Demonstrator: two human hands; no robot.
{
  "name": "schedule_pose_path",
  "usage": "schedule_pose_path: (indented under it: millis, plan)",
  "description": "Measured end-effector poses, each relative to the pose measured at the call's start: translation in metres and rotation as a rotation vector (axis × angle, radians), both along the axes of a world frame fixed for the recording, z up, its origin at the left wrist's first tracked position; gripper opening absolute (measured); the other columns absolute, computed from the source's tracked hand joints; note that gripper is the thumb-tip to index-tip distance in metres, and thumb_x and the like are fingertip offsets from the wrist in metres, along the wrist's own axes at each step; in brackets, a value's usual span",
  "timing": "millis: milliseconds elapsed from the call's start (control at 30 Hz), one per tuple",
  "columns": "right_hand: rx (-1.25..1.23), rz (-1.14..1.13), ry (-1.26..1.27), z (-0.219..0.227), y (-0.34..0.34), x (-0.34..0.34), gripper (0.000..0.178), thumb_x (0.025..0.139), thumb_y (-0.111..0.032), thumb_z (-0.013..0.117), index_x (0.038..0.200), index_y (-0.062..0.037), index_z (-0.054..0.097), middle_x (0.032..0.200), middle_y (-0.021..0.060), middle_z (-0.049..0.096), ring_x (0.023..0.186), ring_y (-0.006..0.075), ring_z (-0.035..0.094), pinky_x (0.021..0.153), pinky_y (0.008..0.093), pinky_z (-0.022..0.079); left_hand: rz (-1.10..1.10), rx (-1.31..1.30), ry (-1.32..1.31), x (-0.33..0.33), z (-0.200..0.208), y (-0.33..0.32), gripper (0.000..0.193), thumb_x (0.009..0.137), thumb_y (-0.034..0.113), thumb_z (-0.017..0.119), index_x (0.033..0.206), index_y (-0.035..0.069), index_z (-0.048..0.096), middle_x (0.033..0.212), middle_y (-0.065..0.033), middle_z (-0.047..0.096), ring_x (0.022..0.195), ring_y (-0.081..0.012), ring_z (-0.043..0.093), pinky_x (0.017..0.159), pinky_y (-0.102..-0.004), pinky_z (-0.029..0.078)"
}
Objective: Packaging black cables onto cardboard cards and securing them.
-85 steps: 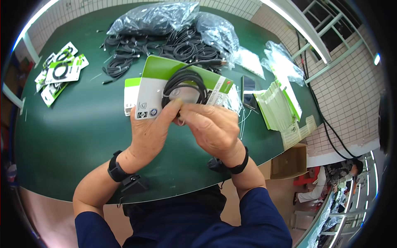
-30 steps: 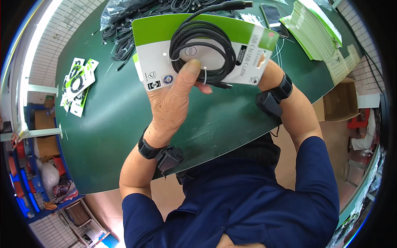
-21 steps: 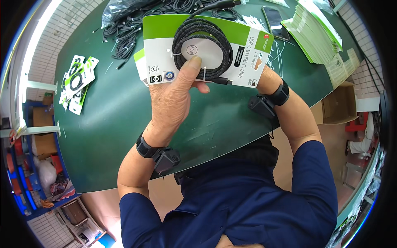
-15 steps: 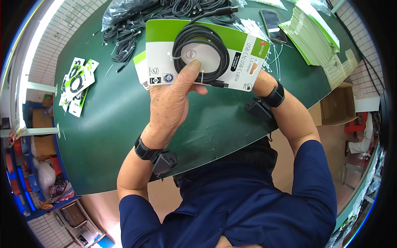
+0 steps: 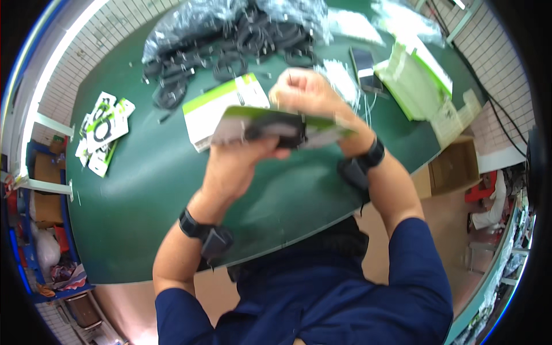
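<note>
My left hand [image 5: 233,169] grips the lower left edge of a green and white backing card [image 5: 230,126], thumb on its front. The card is tilted and smeared by motion. A coiled black cable [image 5: 282,127] lies against its face. Just behind the card's upper edge, my right hand [image 5: 305,91] has its fingers curled together; whatever may be between them cannot be made out. Farther back on the green table [image 5: 144,201] lies a stack of green and white cards [image 5: 201,118], partly hidden by the held card. Loose white cable ties [image 5: 342,80] lie beyond my right hand.
Several carded cables [image 5: 103,132] are piled at the left. Black cables [image 5: 241,43] and plastic bags [image 5: 190,26] cover the far side. A phone [image 5: 363,60] and a tall card stack [image 5: 414,86] stand at the right, with an open cardboard box [image 5: 454,167] below the table edge.
The held card has come nearer to me and tipped from face-up to a steep slant. My right hand has moved from behind the card to above its edge, uncovering the stack.
</note>
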State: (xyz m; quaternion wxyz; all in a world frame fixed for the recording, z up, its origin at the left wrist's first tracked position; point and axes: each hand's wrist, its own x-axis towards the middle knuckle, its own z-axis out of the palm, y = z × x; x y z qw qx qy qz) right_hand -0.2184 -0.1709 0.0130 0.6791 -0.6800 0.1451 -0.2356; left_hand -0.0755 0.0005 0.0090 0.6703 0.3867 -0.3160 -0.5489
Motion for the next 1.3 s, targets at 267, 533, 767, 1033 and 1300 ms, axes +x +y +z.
schedule_pose_path:
  millis: [267,533,767,1033,1300]
  plan:
    - [0.257,0.095,-0.18,0.012,0.011,-0.009,0.015,0.099,-0.01,0.065,0.09,-0.0013,0.056,0.089,0.0052,0.06,0.073,0.0074,0.052,0.065,0.0246,0.045,-0.007,-0.154,-0.348,0.018,-0.011,-0.014,0.038,0.086,-0.007,0.072,0.122,-0.003,0.063,0.103,-0.0119,0.073,0.092,-0.0239,0.073,0.076,-0.0366,0.064]
    - [0.123,0.115,-0.224,0.022,0.005,-0.014,0.009,0.097,-0.009,0.066,0.097,-0.0022,0.06,0.094,0.0059,0.064,0.08,0.0103,0.059,0.072,0.0261,0.051,0.213,-0.109,-0.182,0.006,0.008,-0.013,0.019,0.091,-0.006,0.066,0.109,-0.005,0.069,0.101,-0.0121,0.074,0.088,-0.0192,0.073,0.073,-0.0311,0.063]
    - [-0.365,-0.119,-0.068,0.027,0.026,-0.018,0.026,0.093,-0.006,0.071,0.117,0.0026,0.066,0.105,0.0067,0.07,0.092,0.0115,0.066,0.082,0.0248,0.053,0.303,-0.047,-0.002,0.018,-0.003,0.001,0.03,0.092,-0.006,0.063,0.122,-0.003,0.064,0.114,-0.0123,0.071,0.098,-0.0182,0.071,0.075,-0.0316,0.064]
    - [-0.519,-0.17,0.051,0.031,0.017,-0.014,0.019,0.089,-0.003,0.073,0.107,0.0016,0.07,0.096,0.0031,0.072,0.084,0.0083,0.065,0.074,0.025,0.054,0.378,-0.125,-0.265,0.036,0.008,0.027,0.042,0.093,0.004,0.073,0.132,-0.001,0.057,0.119,-0.0089,0.066,0.108,-0.0205,0.067,0.083,-0.0349,0.062]
    - [-0.717,-0.003,0.104,0.018,0.026,-0.002,0.02,0.085,-0.003,0.075,0.104,-0.0002,0.07,0.088,0.0061,0.07,0.074,0.0136,0.064,0.069,0.0267,0.052,0.536,-0.199,-1.98,0.045,0.023,0.032,0.058,0.08,0.015,0.082,0.131,-0.001,0.058,0.109,-0.0124,0.065,0.114,-0.032,0.061,0.106,-0.0482,0.045]
